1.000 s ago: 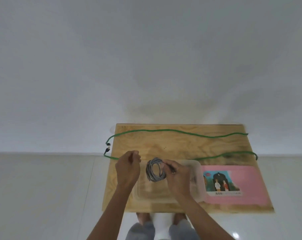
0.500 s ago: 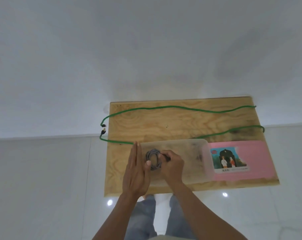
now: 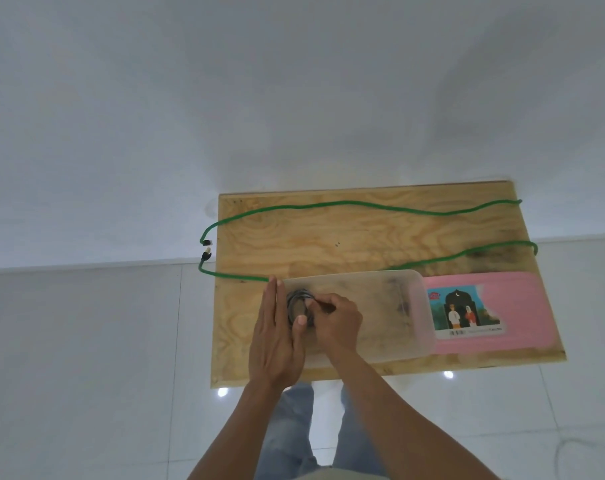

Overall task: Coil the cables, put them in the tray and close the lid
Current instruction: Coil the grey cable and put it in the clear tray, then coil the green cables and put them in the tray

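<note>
A small coil of grey cable (image 3: 298, 296) sits between my two hands, over the left end of a clear plastic tray (image 3: 391, 306) on a plywood board (image 3: 329, 237). My right hand (image 3: 335, 322) is closed on the coil's right side. My left hand (image 3: 277, 334) is flat with fingers straight and together, its thumb pressed against the coil's lower edge. A long green cable (image 3: 346, 203) lies uncoiled in a loop along the board's far and middle parts, both plugs hanging off the left edge. A pink lid (image 3: 495, 310) with a picture label lies right of the tray.
The board rests low over a white tiled floor (image 3: 86, 375), against a white wall (image 3: 294, 98). My legs in jeans (image 3: 294, 427) stand below the board's near edge. A faint thin cable loop (image 3: 585, 459) lies on the floor at the lower right.
The view has tilted down, so the board sits higher in frame. My left hand went from curled to flat beside the coil. The coil has come down to the tray's left end.
</note>
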The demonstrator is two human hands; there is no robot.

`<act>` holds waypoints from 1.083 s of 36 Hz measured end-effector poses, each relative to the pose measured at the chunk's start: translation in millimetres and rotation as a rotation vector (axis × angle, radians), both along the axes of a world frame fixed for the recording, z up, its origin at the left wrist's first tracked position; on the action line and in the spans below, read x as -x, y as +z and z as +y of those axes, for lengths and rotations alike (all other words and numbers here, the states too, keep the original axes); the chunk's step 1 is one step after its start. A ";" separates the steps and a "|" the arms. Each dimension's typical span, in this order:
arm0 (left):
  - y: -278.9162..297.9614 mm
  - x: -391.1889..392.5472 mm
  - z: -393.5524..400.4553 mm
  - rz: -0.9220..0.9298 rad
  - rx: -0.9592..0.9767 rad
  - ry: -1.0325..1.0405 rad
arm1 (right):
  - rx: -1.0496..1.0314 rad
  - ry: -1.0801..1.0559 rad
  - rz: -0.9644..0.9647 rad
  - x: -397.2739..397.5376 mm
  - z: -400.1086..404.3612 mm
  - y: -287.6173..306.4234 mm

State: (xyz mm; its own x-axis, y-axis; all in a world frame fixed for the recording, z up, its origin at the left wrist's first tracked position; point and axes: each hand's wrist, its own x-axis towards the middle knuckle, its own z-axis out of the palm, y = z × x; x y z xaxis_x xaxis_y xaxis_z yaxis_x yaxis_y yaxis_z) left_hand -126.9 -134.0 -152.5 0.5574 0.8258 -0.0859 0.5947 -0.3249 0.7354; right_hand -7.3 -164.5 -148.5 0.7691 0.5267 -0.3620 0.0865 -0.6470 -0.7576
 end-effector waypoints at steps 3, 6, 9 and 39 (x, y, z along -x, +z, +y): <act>0.2 0.2 -0.2 0.000 0.001 0.003 | -0.033 0.000 0.014 -2.5 -1.0 5.9; 1.1 0.0 -0.2 -0.001 -0.003 0.003 | -0.032 -0.021 0.071 -7.5 -1.6 10.5; 1.8 0.1 0.2 0.011 -0.002 0.001 | -0.034 -0.042 0.119 -12.1 -2.3 11.0; 70.6 -79.6 63.5 0.052 -0.064 0.021 | -0.092 -0.042 0.013 -121.5 -34.4 105.7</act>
